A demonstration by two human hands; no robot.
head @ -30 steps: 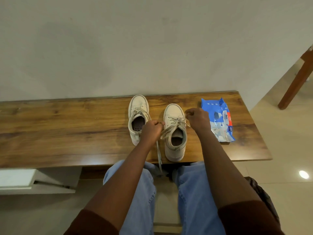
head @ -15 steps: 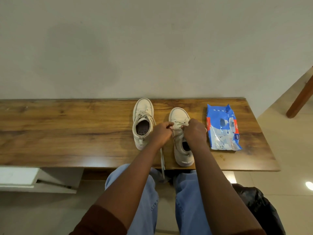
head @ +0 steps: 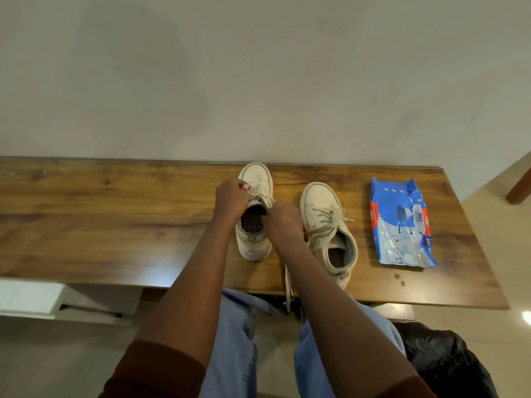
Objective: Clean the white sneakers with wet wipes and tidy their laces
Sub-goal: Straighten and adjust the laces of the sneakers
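Two white sneakers stand toes-away on the wooden table (head: 115,225). My left hand (head: 231,201) grips the left sneaker (head: 255,179) at its laces and tongue. My right hand (head: 284,225) is curled at the same shoe's right collar, seemingly pinching a lace. The right sneaker (head: 327,222) stands free, its laces loose, one lace end (head: 288,285) hanging over the table's front edge. A blue pack of wet wipes (head: 399,225) lies flat to the right of the shoes.
The wall runs right behind the table. A few small crumbs (head: 400,278) lie near the pack. A black bag (head: 448,363) sits on the floor at my right knee. A wooden furniture leg (head: 520,185) stands at far right.
Both hands have left the right sneaker's laces and moved left onto the left sneaker. The camera has also shifted, so the table sits lower in view.
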